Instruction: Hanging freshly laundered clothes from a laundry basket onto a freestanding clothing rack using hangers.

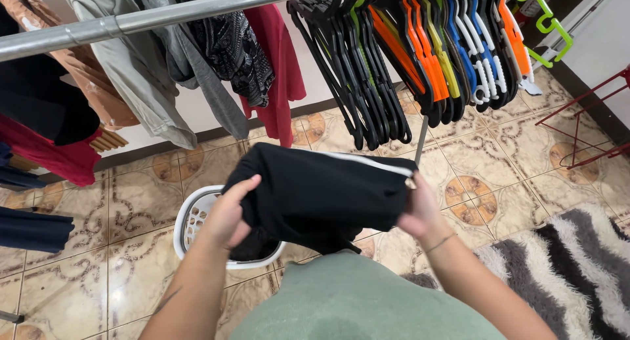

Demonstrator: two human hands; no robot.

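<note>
A black garment (321,189) with a thin white stripe along its top edge is stretched between both my hands in front of my chest. My left hand (230,215) grips its left side, thumb on top. Its right end is held by my right hand (417,212), close to a small metal piece at the corner. The cloth hangs over a white laundry basket (190,215) standing on the tiled floor, which has dark clothing inside.
A metal clothes rail (131,22) crosses the top, with hung garments at left and several black, orange, blue, white and green empty hangers (420,51) at right. A grey-and-white shaggy rug (564,261) lies at right. A red metal frame (584,123) stands far right.
</note>
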